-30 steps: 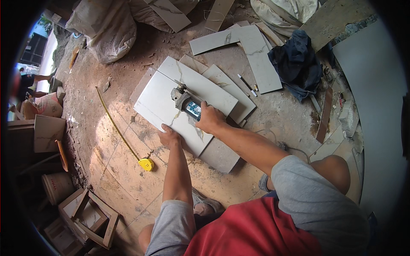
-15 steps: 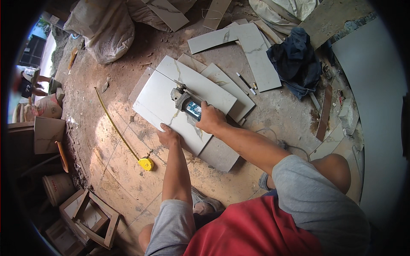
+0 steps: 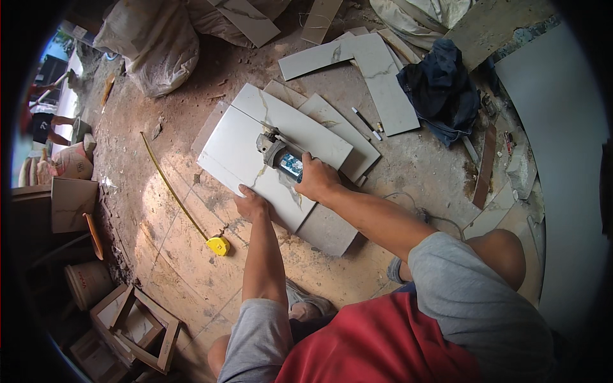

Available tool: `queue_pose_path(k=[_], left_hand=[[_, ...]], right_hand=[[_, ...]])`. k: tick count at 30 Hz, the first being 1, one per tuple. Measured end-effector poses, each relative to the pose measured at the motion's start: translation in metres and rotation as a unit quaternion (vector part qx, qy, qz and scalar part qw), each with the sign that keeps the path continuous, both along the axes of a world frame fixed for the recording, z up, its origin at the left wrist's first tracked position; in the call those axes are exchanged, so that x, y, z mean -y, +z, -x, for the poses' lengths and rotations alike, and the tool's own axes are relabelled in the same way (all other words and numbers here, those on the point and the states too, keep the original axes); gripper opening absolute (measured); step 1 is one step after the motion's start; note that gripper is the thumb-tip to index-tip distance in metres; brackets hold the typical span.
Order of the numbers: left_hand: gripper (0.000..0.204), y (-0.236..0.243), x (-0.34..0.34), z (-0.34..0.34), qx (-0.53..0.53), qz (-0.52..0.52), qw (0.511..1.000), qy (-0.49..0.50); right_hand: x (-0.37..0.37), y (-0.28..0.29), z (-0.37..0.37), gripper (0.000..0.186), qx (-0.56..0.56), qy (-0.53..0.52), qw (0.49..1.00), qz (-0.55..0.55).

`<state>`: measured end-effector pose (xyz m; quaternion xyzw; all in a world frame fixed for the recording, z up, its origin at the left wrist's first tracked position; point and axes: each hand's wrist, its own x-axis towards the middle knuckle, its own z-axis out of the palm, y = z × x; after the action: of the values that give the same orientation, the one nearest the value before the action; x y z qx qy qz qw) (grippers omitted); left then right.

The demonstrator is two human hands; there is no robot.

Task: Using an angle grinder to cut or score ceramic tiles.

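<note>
My right hand (image 3: 319, 179) is wrapped round the blue-grey body of an angle grinder (image 3: 281, 158), its metal head resting over a white marble-patterned tile (image 3: 246, 150). A thin straight line runs across the tile from its upper left edge to the grinder's head. The cutting disc is mostly hidden by the head. At the tile's near edge, my left hand (image 3: 251, 203) grips it, thumb on top and the other fingers mostly out of sight. Below this tile, further tiles (image 3: 345, 131) lie stacked at different angles, with a grey slab (image 3: 329, 231) nearest me.
A yellow tape measure (image 3: 218, 246) lies left with its blade out. An L-shaped tile piece (image 3: 386, 89), a marker (image 3: 366, 123) and dark cloth (image 3: 440, 92) are right. Sacks (image 3: 159, 51) stand behind; a bucket (image 3: 88, 284) and frames (image 3: 137, 322) are lower left. Another person (image 3: 48, 124) is far left.
My hands, the grinder and the tile look almost the same, with the view shifted slightly. At the far left, the other person has moved and a long-handled tool shows there.
</note>
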<state>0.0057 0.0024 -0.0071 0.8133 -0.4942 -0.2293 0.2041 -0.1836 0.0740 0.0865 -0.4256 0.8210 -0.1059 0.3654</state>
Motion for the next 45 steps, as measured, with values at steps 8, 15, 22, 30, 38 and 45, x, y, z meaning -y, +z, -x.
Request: queue_pose_path(k=[8, 15, 22, 30, 38, 45], left_hand=[[0.057, -0.002, 0.001, 0.0, 0.018, -0.018, 1.0, 0.003], [0.059, -0.009, 0.002, -0.003, 0.028, -0.009, 1.0, 0.001], [0.058, -0.011, 0.003, -0.003, 0.025, -0.002, 1.0, -0.003], [0.058, -0.006, 0.002, -0.001, 0.03, -0.016, 0.999, 0.006], [0.059, -0.006, 0.0, 0.0, 0.021, -0.003, 1.0, 0.002], [0.059, -0.005, 0.0, -0.001, 0.023, -0.003, 1.0, -0.002]], right_hand=[[-0.003, 0.0, 0.002, 0.062, 0.0, 0.002, 1.0, -0.001], [-0.004, 0.001, 0.003, 0.062, 0.003, 0.005, 1.0, -0.012], [-0.007, 0.005, 0.004, 0.061, 0.006, 0.004, 1.0, -0.016], [-0.012, 0.002, 0.003, 0.061, -0.002, 0.002, 1.0, 0.001], [-0.017, 0.003, 0.004, 0.061, 0.001, 0.002, 1.0, 0.004], [-0.02, 0.0, 0.004, 0.058, -0.005, -0.003, 1.0, 0.009]])
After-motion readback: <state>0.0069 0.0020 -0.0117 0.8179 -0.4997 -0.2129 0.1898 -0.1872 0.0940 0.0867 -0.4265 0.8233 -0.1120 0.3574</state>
